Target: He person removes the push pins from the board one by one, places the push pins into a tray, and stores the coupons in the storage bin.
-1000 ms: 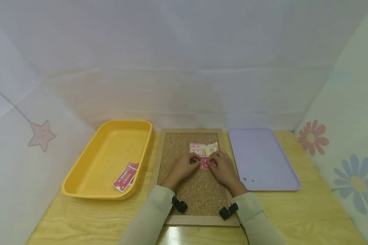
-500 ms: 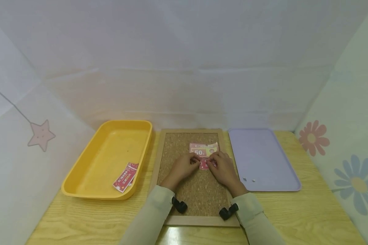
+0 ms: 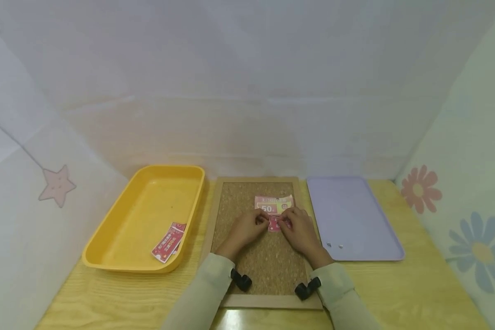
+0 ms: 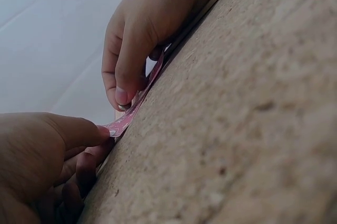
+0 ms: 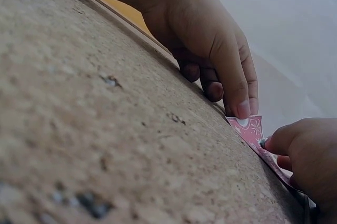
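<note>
A small red-and-white paper coupon (image 3: 273, 224) lies against the cork board (image 3: 264, 275), just below a larger pink-and-yellow coupon marked 50 (image 3: 268, 207). My left hand (image 3: 245, 230) pinches the small coupon's left end between thumb and finger, plainest in the right wrist view. My right hand (image 3: 301, 232) is over the coupon's right part. Between its thumb and finger it pinches a small shiny thumbtack (image 4: 124, 107), set against the coupon. Its point is hidden, so I cannot tell whether it has entered the cork.
At left stands a yellow tray (image 3: 148, 211) with several red coupons (image 3: 167, 244) in its near right corner. A flat lilac tray (image 3: 352, 211) lies at right, bearing two tiny silvery pieces (image 3: 340, 246). The board has a raised wooden frame (image 3: 272, 301). White cloth (image 3: 247, 123) hangs behind.
The head view has tipped up a little, so everything sits slightly lower in it. Both hands keep their places at the small coupon.
</note>
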The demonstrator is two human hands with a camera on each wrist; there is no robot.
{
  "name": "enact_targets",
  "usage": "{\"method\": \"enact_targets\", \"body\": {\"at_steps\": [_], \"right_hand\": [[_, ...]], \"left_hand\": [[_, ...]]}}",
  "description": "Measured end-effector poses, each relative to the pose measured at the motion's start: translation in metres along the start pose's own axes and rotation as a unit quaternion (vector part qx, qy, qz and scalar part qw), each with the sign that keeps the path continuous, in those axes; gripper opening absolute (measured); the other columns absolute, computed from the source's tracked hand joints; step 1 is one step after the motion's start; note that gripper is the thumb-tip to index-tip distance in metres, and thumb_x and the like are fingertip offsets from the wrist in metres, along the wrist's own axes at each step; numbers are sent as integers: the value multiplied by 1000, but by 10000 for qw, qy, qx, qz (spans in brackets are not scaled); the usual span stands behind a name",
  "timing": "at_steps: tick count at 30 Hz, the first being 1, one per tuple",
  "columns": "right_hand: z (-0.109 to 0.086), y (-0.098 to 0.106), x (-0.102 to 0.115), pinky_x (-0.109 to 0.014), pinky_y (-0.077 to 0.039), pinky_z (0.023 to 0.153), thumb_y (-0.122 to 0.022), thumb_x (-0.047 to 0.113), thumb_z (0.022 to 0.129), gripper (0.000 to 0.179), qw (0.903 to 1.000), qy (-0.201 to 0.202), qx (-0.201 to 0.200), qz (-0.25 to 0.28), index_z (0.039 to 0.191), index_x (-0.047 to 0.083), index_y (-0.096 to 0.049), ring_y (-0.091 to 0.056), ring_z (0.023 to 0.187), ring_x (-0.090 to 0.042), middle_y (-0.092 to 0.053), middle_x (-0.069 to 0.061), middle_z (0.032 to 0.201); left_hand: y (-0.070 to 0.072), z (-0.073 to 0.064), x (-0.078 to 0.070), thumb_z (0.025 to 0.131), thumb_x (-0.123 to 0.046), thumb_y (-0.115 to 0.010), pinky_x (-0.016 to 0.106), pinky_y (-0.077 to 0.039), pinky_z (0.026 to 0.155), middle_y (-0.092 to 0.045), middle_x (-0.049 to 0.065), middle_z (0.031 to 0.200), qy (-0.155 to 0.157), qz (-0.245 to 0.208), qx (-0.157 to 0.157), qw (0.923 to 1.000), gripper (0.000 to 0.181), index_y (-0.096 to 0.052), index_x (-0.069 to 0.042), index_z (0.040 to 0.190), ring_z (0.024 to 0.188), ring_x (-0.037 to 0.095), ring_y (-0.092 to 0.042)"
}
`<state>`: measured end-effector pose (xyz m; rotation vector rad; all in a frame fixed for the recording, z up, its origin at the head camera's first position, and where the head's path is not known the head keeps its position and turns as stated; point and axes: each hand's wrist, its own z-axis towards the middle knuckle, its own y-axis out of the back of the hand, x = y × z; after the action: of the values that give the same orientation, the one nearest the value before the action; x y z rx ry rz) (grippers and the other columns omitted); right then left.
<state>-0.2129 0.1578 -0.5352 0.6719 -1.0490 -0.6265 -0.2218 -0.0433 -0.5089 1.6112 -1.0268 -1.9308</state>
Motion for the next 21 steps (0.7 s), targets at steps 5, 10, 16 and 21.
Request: {"method": "enact_targets", "body": {"at_steps": [5,10,16,21], "right_hand": [[2,0,1,-36,-32,73,-66,33,93,7,10000,-69,3,18,89,27,-66,-43,83,-15,-55,10,95],[-1,-2,1,-36,-32,74,-66,32,93,6,9999,-103,66,31,90,28,-66,-44,85,-15,-56,10,97],[0,-3,1,-37,-33,75,-66,32,93,5,10000,11,-37,14,89,29,-66,-44,85,-15,-55,11,96],[0,-1,1,-37,-34,74,-67,30,93,5,10000,42,-49,51,90,26,-67,-45,83,-16,-57,9,97]], "left_hand": [[1,1,2,93,-33,-63,34,-48,72,-66,-12,92,-22,-21,-1,10000,10,-68,-28,100,82,9,-59],[0,-1,4,93,-33,-63,34,-49,72,-66,-12,91,27,-54,57,10000,10,-68,-28,99,82,8,-60],[1,-2,3,93,-34,-62,35,-49,74,-66,-12,92,-3,-24,-4,10000,10,-68,-28,100,83,8,-61],[1,0,3,93,-36,-62,35,-50,74,-67,-13,93,-1,-37,25,10000,10,-68,-30,99,84,8,-61]]}}
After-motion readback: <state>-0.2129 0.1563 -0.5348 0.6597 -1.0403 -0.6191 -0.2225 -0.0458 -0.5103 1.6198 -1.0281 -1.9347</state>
